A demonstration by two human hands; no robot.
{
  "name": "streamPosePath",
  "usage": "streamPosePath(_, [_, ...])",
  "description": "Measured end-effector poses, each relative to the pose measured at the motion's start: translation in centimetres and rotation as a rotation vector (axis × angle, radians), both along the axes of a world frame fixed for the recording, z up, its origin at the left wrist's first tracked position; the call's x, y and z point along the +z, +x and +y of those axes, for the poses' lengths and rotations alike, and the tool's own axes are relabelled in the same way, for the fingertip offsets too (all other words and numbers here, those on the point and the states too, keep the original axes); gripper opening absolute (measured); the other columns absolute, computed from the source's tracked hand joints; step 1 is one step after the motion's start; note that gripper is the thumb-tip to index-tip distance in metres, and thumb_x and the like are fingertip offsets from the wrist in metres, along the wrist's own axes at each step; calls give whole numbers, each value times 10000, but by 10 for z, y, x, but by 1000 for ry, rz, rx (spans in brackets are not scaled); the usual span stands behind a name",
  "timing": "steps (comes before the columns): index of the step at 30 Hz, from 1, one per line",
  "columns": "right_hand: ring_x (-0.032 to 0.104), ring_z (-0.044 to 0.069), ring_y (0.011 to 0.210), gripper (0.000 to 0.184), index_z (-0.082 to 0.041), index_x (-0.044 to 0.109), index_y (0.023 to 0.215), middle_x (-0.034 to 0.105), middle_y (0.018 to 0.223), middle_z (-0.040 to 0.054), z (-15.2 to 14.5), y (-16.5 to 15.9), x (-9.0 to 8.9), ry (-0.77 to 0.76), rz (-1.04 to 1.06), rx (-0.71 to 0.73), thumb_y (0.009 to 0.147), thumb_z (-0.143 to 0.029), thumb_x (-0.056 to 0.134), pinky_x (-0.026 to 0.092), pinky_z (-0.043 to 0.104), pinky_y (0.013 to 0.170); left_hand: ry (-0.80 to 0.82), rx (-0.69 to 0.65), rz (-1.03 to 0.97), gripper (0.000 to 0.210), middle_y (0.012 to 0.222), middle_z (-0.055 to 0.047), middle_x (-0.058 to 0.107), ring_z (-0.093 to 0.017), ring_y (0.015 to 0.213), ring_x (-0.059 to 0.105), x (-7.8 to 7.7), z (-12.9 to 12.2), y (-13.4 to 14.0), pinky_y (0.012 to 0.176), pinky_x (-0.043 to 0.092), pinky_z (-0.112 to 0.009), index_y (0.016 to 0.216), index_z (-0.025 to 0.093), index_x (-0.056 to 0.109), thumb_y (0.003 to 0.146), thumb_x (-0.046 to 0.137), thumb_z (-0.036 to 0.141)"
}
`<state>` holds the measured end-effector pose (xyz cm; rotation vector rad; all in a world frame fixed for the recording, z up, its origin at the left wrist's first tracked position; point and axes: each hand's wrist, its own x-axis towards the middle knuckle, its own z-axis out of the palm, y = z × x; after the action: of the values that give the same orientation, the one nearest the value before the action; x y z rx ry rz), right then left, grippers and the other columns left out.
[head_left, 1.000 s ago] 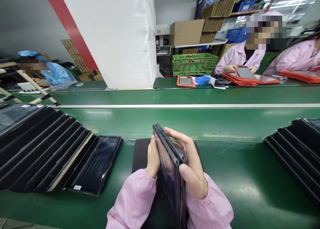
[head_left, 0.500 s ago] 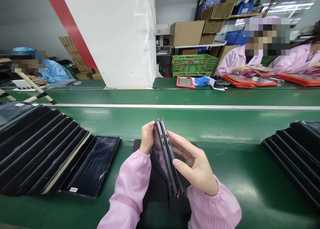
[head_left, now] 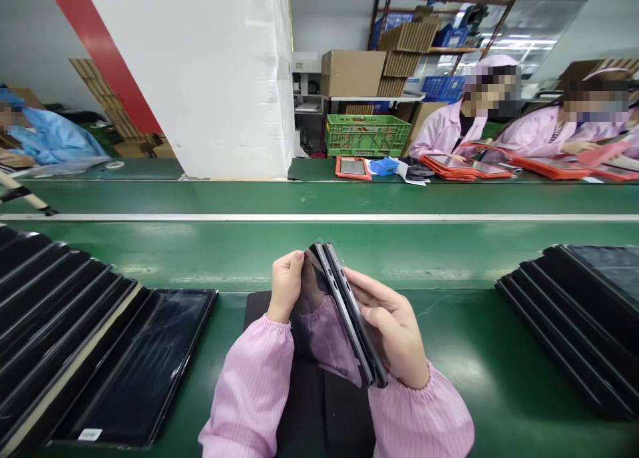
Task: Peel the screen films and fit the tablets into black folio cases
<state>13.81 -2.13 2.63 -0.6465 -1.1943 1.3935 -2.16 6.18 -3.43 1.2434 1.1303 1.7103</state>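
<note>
Head view shows me a pair of thin, dark, glossy-screened tablets [head_left: 329,335] tilted on edge, held above a flat black rectangular pad [head_left: 304,405]. I see the left hand [head_left: 286,285] with thumb and curled fingers clamped on the tablets' upper left edge. The right hand [head_left: 397,331] grips their right side, fingers close together, thumb bent against it. The pad lies on a shiny green worktable [head_left: 464,351]. Left of the pad I have a flat black tablet with a white label [head_left: 150,358], beside an overlapping row of black slabs [head_left: 50,318]. A black layered stack [head_left: 564,325] sits right of the pad; well beyond it stands a green plastic crate [head_left: 368,135].
</note>
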Motion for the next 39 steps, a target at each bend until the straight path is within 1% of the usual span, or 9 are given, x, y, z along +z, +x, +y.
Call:
streamPosePath(4, [658,216,1165,546,-291,750,1135,713,1206,17,1,0,0,-28,18,-6,710,-36,520,546,298,996,1,23,33,652,519,43,317,-96,516,275,-1,-2,0,482,232,-253,510,198,351,777,510,772])
streamPosePath(9, [682,242,1121,543,-265,754,1124,719,1190,37,0,0,0,-27,30,-16,681,-46,528,579,356,960,-7,34,41,651,512,41,327,-100,511,291,-2,-4,-1,483,251,-253,505,196,375,782,506,771])
streamPosePath(12, [693,244,1100,545,-265,753,1126,721,1187,38,0,1,0,-23,18,-18,676,-50,533,587,362,946,-5,45,49,655,506,43,324,-97,504,287,-2,-5,-1,479,243,-252,501,195,375,780,506,772])
streamPosePath(22, [688,257,1107,550,-267,753,1130,713,1209,43,-1,5,0,9,-10,-11,677,-41,540,581,380,952,-1,10,42,646,490,44,358,-97,481,311,-2,-5,0,467,272,-241,504,193,406,779,513,767])
streamPosePath(25, [701,258,1080,490,-261,756,1120,725,1182,53,-2,5,0,19,-11,-10,715,-59,569,591,381,931,3,-7,36,643,494,41,365,-100,484,322,-1,-6,1,467,282,-241,507,193,407,777,519,766])
streamPosePath(30, [729,248,997,338,-258,753,1123,742,1137,76,-4,7,1,58,-33,-21,816,-161,651,602,376,905,12,-51,29,646,508,33,382,-105,496,344,0,-10,1,479,288,-248,507,188,422,781,514,766])
streamPosePath(33, [736,245,970,290,-251,758,1110,735,1141,88,-4,7,2,110,-54,-51,828,-216,700,617,349,876,35,-66,46,643,518,25,411,-108,507,350,2,-12,1,490,292,-252,516,180,473,790,506,762])
streamPosePath(36, [737,230,966,289,-262,755,1117,721,1164,84,-5,7,3,158,-91,-77,832,-229,721,621,316,868,57,-72,49,622,524,22,445,-110,511,355,2,-12,1,505,307,-254,543,174,536,804,514,738])
streamPosePath(39, [741,231,952,282,-257,762,1098,721,1154,88,-4,6,5,169,-125,-105,818,-234,745,627,317,858,52,-70,33,621,519,22,449,-111,508,361,3,-12,1,505,315,-255,535,176,541,796,524,739])
